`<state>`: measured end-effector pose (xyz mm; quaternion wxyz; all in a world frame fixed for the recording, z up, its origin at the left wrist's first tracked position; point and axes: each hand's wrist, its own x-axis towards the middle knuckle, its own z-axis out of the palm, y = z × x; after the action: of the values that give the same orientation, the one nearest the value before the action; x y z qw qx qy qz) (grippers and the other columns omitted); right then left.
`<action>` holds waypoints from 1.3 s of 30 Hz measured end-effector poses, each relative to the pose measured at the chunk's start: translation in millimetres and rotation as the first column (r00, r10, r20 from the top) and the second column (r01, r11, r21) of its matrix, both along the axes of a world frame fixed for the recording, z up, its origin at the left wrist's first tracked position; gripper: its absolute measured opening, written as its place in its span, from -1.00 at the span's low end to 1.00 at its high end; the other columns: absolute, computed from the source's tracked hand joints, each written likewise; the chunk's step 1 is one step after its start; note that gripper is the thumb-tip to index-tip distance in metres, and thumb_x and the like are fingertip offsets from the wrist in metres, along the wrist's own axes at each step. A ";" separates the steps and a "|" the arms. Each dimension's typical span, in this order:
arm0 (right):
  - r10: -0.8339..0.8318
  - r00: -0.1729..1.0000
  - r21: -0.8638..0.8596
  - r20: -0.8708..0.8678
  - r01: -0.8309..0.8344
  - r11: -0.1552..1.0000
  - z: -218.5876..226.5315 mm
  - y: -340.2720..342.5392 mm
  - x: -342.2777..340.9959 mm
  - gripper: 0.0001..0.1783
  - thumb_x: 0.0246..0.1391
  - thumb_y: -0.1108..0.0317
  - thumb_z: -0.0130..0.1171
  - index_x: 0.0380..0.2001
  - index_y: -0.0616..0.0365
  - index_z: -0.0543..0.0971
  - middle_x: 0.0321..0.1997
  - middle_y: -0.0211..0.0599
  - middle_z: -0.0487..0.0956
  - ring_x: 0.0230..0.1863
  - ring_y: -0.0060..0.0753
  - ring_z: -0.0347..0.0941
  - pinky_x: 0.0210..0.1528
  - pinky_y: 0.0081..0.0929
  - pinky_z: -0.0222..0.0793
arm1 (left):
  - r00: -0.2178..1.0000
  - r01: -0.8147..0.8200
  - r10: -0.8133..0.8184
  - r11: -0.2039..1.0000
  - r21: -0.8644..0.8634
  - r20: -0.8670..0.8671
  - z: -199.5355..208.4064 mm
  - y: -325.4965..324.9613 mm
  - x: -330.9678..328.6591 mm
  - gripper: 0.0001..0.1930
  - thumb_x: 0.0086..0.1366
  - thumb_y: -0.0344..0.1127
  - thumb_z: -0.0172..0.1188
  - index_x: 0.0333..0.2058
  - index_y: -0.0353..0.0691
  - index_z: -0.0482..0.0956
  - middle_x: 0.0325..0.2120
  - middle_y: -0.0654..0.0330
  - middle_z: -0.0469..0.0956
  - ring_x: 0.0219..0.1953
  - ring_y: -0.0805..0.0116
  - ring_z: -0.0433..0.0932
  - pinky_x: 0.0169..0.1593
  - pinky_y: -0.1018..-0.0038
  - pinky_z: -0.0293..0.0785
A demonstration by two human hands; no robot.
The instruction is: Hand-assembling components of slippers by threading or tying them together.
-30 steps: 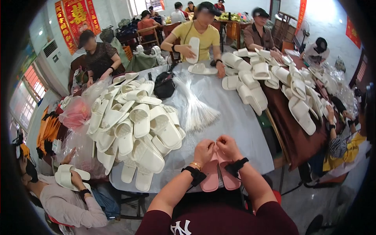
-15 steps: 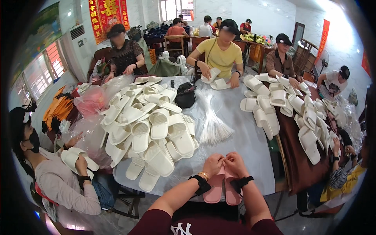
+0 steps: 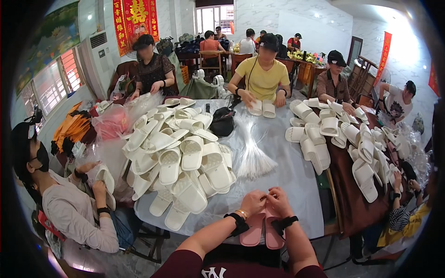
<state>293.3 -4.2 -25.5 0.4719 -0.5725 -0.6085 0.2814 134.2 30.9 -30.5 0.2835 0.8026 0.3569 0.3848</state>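
Red wall banners [image 3: 136, 18] with gold characters, far left. Narrow red vertical banner [image 3: 384, 55] on the far right wall. Clear plastic bags [image 3: 118, 123] heaped at the table's left edge.

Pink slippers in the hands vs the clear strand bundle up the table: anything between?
Head view: only bare grey tabletop between the pink slippers and the clear strand bundle; the white slipper pile sits off left.

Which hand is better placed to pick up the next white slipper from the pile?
Left, probably. The left hand is nearer the white slipper pile, which lies to its left; the right hand would have to cross over the pink slippers.
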 end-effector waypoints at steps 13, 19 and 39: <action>-0.204 0.973 0.158 -0.106 0.219 0.963 -17.8 -0.3 10.8 -0.90 -0.01 0.49 0.07 -0.50 0.30 0.52 -0.07 0.03 0.47 -0.07 -0.19 0.43 -0.14 -0.40 0.38 | 0.990 -0.078 0.094 0.986 0.148 -0.107 2.7 -0.4 -3.2 -0.81 0.01 -0.23 0.16 -0.59 -0.24 0.49 -0.50 0.04 0.48 -0.38 0.00 0.50 -0.28 0.18 0.43; -0.397 0.865 -0.096 -0.307 0.387 0.917 11.7 -5.8 2.6 -0.83 0.05 0.43 0.06 -0.42 0.35 0.53 -0.33 -0.13 0.56 -0.23 -0.31 0.49 -0.16 -0.44 0.37 | 0.946 -0.322 0.294 0.825 0.463 0.134 30.7 -23.3 -11.3 -0.86 0.10 -0.27 0.15 -0.47 -0.22 0.53 -0.48 0.00 0.53 -0.38 -0.01 0.52 -0.30 0.19 0.46; -0.394 0.750 -0.271 -0.531 0.290 0.918 -24.3 -86.5 31.8 -0.80 0.22 0.27 0.05 -0.33 0.18 0.53 -0.52 -0.45 0.50 -0.57 -0.71 0.36 -0.60 -0.74 0.22 | 0.929 -0.060 0.021 0.994 -0.092 -0.370 8.1 -82.6 -25.9 -0.81 0.09 -0.31 0.10 -0.36 -0.30 0.39 -0.58 -0.09 0.54 -0.50 -0.10 0.56 -0.38 0.08 0.47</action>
<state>325.0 -90.7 -49.8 0.6258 -0.6006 -0.2950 0.4007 108.3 -51.7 -22.4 0.2440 0.8375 0.4395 0.2144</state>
